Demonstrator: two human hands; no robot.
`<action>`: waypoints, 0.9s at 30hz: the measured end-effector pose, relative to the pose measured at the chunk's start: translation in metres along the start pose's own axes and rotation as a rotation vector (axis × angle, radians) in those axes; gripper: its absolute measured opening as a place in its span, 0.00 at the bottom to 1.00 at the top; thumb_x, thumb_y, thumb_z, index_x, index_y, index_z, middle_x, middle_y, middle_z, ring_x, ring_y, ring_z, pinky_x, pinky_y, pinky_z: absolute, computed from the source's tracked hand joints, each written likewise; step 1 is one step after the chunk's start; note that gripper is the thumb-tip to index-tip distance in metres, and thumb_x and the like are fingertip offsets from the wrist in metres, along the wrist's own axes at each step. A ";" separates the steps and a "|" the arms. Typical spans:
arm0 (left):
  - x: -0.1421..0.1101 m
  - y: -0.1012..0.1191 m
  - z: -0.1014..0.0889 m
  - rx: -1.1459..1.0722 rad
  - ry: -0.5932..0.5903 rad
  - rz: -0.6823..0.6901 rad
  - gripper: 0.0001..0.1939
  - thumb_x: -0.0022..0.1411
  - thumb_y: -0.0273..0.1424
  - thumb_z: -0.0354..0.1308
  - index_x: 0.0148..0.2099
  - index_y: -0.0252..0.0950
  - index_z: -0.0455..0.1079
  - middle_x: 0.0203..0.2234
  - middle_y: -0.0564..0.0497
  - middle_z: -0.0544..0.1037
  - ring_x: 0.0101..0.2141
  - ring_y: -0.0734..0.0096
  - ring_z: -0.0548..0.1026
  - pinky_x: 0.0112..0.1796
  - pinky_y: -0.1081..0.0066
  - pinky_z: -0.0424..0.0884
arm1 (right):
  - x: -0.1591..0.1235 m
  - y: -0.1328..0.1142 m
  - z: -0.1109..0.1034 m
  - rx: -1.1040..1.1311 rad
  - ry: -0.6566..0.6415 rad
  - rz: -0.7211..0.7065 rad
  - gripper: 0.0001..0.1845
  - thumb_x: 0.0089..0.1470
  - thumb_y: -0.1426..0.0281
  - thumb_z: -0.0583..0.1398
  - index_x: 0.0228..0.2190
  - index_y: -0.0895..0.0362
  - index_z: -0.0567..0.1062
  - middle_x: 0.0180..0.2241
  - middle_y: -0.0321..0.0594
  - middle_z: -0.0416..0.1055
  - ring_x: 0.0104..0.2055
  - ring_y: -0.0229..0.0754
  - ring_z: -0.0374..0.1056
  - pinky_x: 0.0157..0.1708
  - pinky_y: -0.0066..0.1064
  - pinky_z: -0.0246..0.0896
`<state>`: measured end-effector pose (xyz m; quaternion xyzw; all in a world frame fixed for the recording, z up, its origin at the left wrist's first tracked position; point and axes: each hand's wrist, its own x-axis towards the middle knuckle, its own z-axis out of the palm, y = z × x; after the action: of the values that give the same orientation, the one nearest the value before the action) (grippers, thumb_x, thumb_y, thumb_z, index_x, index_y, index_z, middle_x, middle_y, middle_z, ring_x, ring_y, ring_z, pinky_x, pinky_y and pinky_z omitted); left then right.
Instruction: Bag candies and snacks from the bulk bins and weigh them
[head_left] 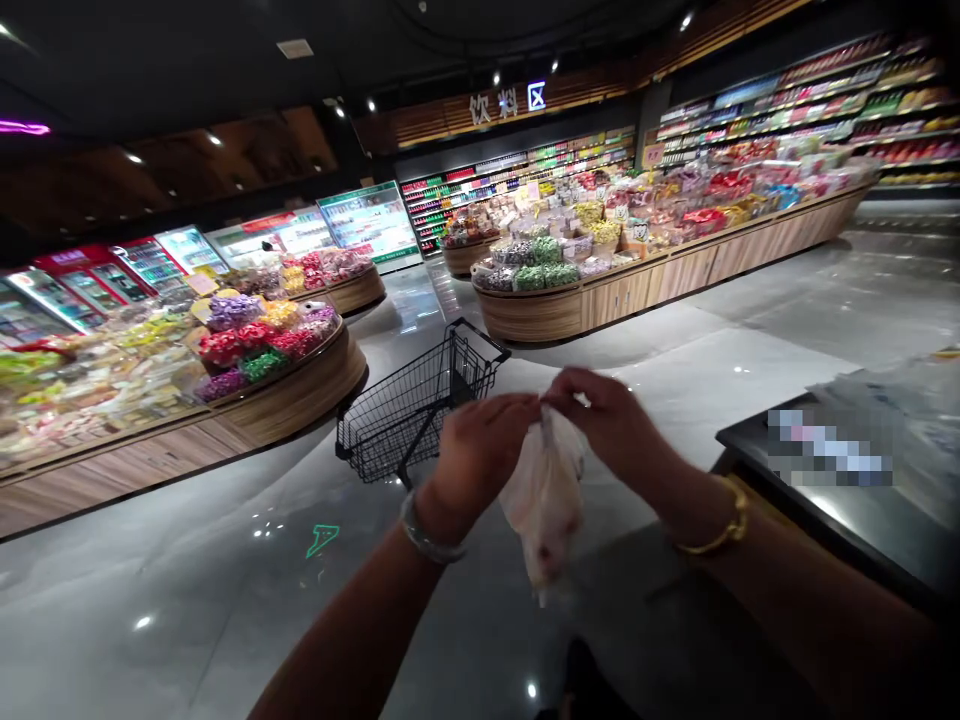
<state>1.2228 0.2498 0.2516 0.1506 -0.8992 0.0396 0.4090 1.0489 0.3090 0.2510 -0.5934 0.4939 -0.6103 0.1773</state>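
Note:
A thin, see-through plastic bag (546, 490) with pale contents hangs in front of me over the floor. What lies inside is too blurred to name. Its gathered neck is pinched at the top by both hands. My left hand (487, 445), with a pale bangle at the wrist, is closed on the neck from the left. From the right, my right hand (600, 410) grips the same neck between thumb and fingers; a gold bracelet circles that wrist. The fingertips of the two hands nearly meet.
A black wire shopping cart (397, 410) stands ahead on the glossy floor. Wood-sided display islands (532, 315) heaped with wrapped goods lie beyond and to the left. At right is a dark counter (825, 490) with plastic on it. Stocked shelves and lit coolers line the back.

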 end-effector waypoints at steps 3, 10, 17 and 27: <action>0.033 -0.039 -0.025 -0.075 0.254 -0.094 0.07 0.63 0.28 0.61 0.41 0.44 0.78 0.46 0.52 0.81 0.46 0.64 0.79 0.48 0.62 0.73 | 0.053 -0.012 0.011 0.083 0.086 -0.105 0.10 0.52 0.67 0.62 0.23 0.55 0.69 0.25 0.32 0.65 0.31 0.38 0.60 0.32 0.30 0.55; -0.015 -0.139 0.040 -0.515 0.175 -0.829 0.02 0.54 0.29 0.66 0.32 0.42 0.79 0.39 0.51 0.83 0.42 0.64 0.80 0.47 0.65 0.73 | 0.081 0.115 0.106 0.246 0.142 0.346 0.12 0.45 0.64 0.61 0.19 0.53 0.65 0.21 0.32 0.60 0.27 0.38 0.55 0.26 0.30 0.52; -0.019 -0.267 0.088 -0.783 0.305 -1.100 0.02 0.52 0.28 0.63 0.31 0.35 0.73 0.31 0.50 0.82 0.30 0.71 0.78 0.34 0.70 0.75 | 0.173 0.171 0.191 0.284 0.152 0.390 0.09 0.43 0.64 0.60 0.20 0.54 0.66 0.23 0.34 0.66 0.26 0.37 0.57 0.28 0.31 0.55; 0.062 -0.452 0.000 -0.750 0.379 -0.647 0.04 0.55 0.26 0.64 0.32 0.40 0.76 0.38 0.53 0.83 0.43 0.65 0.79 0.46 0.64 0.74 | 0.344 0.139 0.272 0.121 0.348 0.023 0.08 0.49 0.66 0.62 0.22 0.54 0.70 0.25 0.34 0.68 0.30 0.39 0.62 0.32 0.31 0.57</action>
<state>1.3219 -0.1949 0.2745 0.2541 -0.6693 -0.3863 0.5815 1.1623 -0.1363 0.2743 -0.4616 0.4864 -0.7301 0.1314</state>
